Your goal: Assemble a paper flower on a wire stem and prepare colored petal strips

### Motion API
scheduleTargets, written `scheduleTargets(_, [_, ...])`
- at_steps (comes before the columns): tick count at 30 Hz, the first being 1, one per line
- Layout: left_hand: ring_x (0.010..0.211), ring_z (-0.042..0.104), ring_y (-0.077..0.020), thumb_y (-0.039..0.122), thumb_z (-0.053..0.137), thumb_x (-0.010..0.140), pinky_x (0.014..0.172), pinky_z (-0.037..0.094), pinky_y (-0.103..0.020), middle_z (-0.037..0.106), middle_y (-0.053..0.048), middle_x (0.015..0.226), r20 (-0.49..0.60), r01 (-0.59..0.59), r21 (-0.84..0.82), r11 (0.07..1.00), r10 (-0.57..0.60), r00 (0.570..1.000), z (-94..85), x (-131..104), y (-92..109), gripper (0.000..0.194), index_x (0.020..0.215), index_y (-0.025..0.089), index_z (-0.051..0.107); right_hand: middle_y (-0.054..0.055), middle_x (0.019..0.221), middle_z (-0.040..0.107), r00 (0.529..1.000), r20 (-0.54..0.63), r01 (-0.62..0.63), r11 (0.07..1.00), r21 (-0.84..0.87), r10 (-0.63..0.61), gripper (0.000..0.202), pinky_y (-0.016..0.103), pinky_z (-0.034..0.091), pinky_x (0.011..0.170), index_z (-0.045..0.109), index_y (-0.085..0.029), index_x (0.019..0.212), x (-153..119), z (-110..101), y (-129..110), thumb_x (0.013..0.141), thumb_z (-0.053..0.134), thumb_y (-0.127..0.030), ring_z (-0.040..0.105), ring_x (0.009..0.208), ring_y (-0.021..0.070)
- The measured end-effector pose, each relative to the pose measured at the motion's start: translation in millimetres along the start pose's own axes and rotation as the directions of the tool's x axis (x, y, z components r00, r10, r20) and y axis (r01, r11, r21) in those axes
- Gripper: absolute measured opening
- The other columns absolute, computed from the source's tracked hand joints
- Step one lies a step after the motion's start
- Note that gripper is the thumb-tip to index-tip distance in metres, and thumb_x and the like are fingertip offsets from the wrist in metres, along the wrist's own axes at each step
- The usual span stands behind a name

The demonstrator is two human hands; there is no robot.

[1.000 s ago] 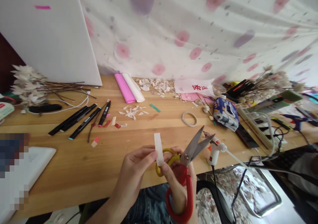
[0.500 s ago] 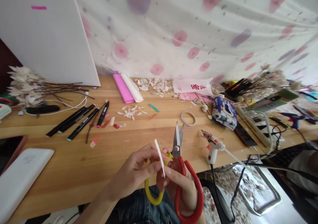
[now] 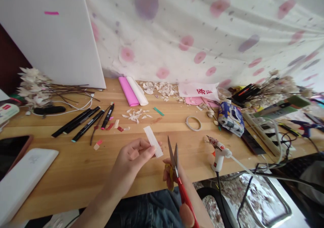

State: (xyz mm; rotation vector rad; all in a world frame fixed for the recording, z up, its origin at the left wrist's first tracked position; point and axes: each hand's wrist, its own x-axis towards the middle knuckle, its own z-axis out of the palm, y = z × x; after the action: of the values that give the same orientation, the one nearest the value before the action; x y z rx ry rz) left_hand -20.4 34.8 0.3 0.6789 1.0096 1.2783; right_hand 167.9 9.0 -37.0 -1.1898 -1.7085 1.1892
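Between the thumb and fingers of my left hand (image 3: pixel 135 155) is a strip of white crepe paper (image 3: pixel 153 140), held flat by its lower part above the table. My right hand (image 3: pixel 172 174) grips a pair of scissors (image 3: pixel 174 157) with one red and one yellow handle. The blades point up and away, a little apart, just right of the paper and not touching it. Part of my right hand is hidden behind the handles. Small white paper petals (image 3: pixel 136 115) lie on the table beyond my left hand.
On the table (image 3: pixel 83 174) are black markers (image 3: pixel 87 125), pink (image 3: pixel 129 91) and white paper rolls (image 3: pixel 137 90), a tape ring (image 3: pixel 193 123) and a white glue gun (image 3: pixel 219 153) at right. A white power bank (image 3: pixel 27 184) lies at left. Dried-looking flowers (image 3: pixel 32 88) stand behind it.
My hands have moved apart. The paper strip, folded or edge-on before, now shows its broad face in my left hand alone. The scissors have turned in my right hand, blades lower.
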Motion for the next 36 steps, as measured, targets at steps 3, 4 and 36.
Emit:
scheduleTargets(3, [0.088,0.069,-0.0192,0.038,0.077,0.082,0.091,0.051,-0.031,0.077,-0.005,0.088,0.031,0.001,0.023,1.000,-0.001,1.000,1.4,1,-3,0.022,0.073,0.019,0.070,0.004,0.089,0.062,0.992,0.123,-0.006,1.000,-0.028,0.010,0.095,0.030,0.049,0.067,0.057,-0.021,0.132,-6,-12,-15,0.072,0.045,-0.094,0.058,0.072,0.0207])
scheduleTargets(4, [0.086,0.069,-0.0185,0.037,0.076,0.083,0.088,0.052,-0.030,0.076,-0.005,0.085,0.027,0.001,0.033,0.999,-0.002,1.000,2.1,1,-5,0.022,0.074,0.018,0.071,0.004,0.090,0.062,0.994,0.106,-0.009,0.999,-0.048,0.014,0.088,0.030,0.049,0.069,0.057,-0.021,0.132,-7,-13,-21,0.076,0.047,-0.089,0.058,0.074,0.0212])
scheduleTargets(36, [0.069,0.069,-0.0163,0.028,0.077,0.075,0.071,0.058,-0.025,0.072,-0.002,0.069,-0.047,-0.048,0.070,0.996,0.051,0.998,9.4,-1,0,0.013,0.066,0.019,0.072,-0.007,0.063,0.047,0.959,0.203,-0.180,0.979,-0.100,0.197,0.097,0.025,0.032,0.051,0.055,-0.023,0.113,-2,-7,-10,0.054,0.053,-0.100,0.036,0.053,0.0128])
